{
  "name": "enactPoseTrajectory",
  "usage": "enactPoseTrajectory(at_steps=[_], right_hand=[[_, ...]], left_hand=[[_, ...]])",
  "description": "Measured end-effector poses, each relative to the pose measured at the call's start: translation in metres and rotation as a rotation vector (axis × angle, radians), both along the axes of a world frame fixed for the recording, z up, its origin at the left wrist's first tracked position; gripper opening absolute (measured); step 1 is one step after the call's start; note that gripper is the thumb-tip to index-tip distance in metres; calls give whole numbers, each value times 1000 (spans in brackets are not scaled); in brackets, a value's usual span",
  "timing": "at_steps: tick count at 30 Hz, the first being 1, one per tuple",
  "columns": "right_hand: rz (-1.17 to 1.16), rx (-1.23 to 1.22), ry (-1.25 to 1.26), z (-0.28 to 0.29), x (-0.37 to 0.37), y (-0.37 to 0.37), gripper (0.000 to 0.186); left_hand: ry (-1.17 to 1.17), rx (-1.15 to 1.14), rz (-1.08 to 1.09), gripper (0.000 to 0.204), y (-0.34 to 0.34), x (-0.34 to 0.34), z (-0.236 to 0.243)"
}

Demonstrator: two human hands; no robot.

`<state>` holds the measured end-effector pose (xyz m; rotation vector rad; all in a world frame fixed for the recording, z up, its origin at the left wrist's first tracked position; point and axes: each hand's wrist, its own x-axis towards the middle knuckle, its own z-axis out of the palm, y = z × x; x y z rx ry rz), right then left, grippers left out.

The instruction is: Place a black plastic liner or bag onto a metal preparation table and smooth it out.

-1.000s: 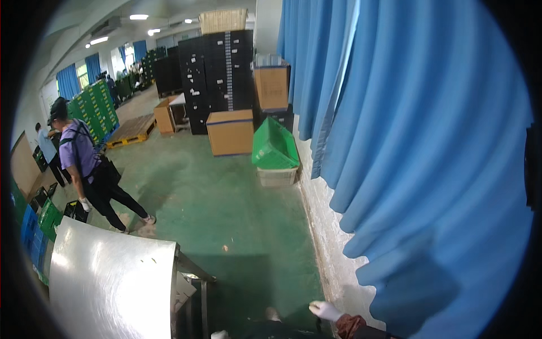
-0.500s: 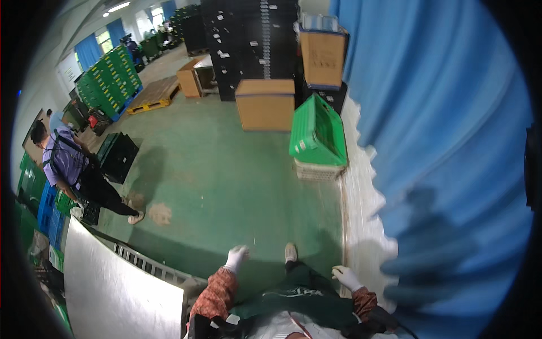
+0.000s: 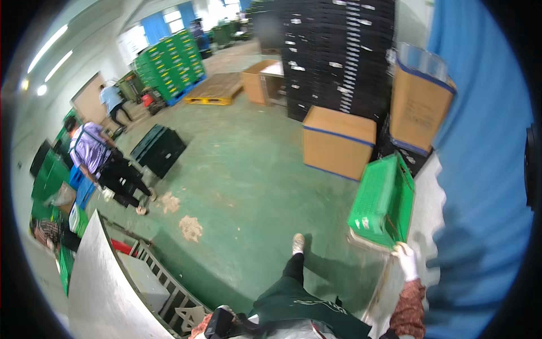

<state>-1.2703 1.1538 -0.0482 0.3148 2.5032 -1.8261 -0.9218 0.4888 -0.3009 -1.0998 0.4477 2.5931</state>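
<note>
My right hand (image 3: 406,261), in a white glove, reaches out on the right. Its fingers are bent and closed on the near rim of a green plastic crate (image 3: 372,198). The crate lies tilted, its opening facing right, on top of a pale crate (image 3: 366,242). My left hand (image 3: 227,309) is low by my body, mostly hidden behind a black object at my chest; its fingers cannot be made out. A patterned reddish sleeve shows beside it.
A metal table (image 3: 104,277) and a slatted metal frame (image 3: 164,271) stand at my left. Beyond the crate are cardboard boxes (image 3: 339,141) and stacked black crates (image 3: 339,56). A blue curtain (image 3: 485,169) hangs at right. A co-worker (image 3: 96,152) stands at left near dark bins (image 3: 158,150).
I have stepped forward and the view has turned left. My right hand has moved out to the green crate's rim. My left hand has drawn back toward my body.
</note>
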Motion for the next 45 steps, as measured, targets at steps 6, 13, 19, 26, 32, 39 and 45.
enactPoseTrajectory(at_steps=[6,13,19,26,32,39,45], right_hand=[[-289,-61,42,52,-138,34,31],[-345,555,378,165,-315,37,35],[-591,421,488,233,-430,144,34],[-499,431,419,335,-604,125,40],[-344,620,289,255,-734,388,43],[-79,424,75,220,-775,288,42],[13,365,-18,208,-791,255,41]], left_hand=[[-551,-697,-230,23,16,-308,26],[55,-914,-374,32,58,-671,154],[615,-1011,-544,33,200,-845,295],[905,-1277,-621,62,283,-955,399],[1471,-1198,-548,68,484,-1083,493],[1621,-1133,-447,86,598,-1136,526],[1675,-1335,-406,107,666,-1161,499]])
